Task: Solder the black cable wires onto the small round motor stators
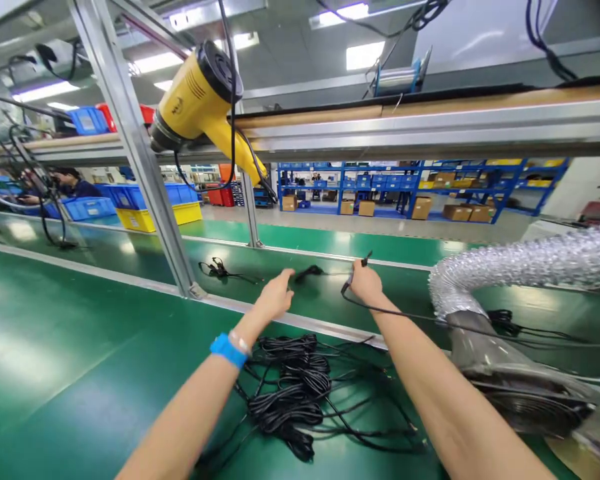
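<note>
Both arms reach forward over the green bench (80,373) to the green conveyor belt (305,293) behind it. My right hand (365,283) is closed on a thin black cable (405,312); its end sticks up above the fingers and the rest trails right. My left hand (276,293), with a blue wristband (229,349), has its fingers stretched toward a black cable bundle (309,271) lying on the belt, close to it or just touching. A large heap of coiled black cables (295,393) lies on the bench between my forearms.
A yellow heat gun (200,100) hangs from the aluminium frame (130,133) overhead. Another small cable bundle (220,269) lies on the belt at left. A silver flexible duct (520,270) with a fan housing (525,400) sits at right. A person (73,183) works far left near blue bins.
</note>
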The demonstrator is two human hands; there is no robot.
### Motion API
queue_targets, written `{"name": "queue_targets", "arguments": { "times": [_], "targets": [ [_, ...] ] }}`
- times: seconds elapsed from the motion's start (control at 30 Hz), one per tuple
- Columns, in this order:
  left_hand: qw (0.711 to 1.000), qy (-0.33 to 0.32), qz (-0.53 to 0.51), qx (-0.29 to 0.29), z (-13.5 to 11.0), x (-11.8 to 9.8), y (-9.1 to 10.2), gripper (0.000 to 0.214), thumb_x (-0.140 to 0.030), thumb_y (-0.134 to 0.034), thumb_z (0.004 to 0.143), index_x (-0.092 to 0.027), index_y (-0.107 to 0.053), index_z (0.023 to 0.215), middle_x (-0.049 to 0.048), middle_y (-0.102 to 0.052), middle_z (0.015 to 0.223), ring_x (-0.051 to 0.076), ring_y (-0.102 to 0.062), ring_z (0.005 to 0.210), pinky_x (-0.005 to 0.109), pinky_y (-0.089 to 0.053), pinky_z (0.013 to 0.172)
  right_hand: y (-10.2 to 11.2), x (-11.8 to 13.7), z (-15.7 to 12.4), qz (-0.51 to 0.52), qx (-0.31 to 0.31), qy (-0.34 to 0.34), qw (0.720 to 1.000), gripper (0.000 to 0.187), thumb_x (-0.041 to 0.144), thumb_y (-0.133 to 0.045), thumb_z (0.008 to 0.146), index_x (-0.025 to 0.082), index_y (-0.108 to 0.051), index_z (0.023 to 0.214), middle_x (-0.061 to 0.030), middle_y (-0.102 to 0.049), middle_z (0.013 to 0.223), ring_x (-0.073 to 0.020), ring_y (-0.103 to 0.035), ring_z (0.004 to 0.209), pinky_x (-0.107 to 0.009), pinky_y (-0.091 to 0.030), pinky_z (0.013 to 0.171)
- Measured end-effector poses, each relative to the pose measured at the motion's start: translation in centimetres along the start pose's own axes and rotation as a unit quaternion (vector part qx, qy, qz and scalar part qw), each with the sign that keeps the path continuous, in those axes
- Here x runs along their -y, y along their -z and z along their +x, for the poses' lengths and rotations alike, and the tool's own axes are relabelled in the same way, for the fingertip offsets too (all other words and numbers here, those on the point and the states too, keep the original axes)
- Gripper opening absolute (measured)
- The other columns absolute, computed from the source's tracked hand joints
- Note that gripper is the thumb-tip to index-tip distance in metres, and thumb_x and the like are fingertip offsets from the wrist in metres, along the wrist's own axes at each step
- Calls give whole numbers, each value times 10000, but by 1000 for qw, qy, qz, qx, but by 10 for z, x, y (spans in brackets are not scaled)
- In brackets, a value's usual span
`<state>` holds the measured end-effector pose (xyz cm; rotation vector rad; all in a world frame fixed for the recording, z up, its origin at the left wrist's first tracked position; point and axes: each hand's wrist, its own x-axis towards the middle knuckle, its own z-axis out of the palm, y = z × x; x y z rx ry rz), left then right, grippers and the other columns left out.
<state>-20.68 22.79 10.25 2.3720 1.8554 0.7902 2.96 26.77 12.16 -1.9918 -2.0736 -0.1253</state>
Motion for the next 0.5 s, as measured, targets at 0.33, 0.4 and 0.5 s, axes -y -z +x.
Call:
{"name": "queue_targets", "arguments": {
  "times": [0.33,0.4,0.5],
  "targets": [
    [979,143,-127,-70,-131,42,7,456,-566,-357,945,-215,-635,856,-48,-525,565,146,-510,554,225,-401,558,-24,-19,8,-16,54,-44,997,254,309,-596,982,170,-594,1195,-92,-608,1188,-215,-631,994,-402,-563,841],
    [979,155,-117,-67,-136,46,5,453,-589,-382,918,-229,-653,863,-44,-596,611,153,-559,598,225,-434,579,2,-13,10,-27,57,-24,998,280,318,-606,976,158,-587,1205,-91,-606,1191,-223,-630,1002,-417,-562,846],
    [983,151,-71,-77,-129,39,-7,415,-585,-451,901,-244,-680,841,-46,-686,732,156,-629,668,224,-486,597,47,-6,-5,-48,36,3,998,272,277,-573,1000,127,-564,1227,-112,-593,1209,-210,-620,1019,-423,-531,867]
  ]
}}
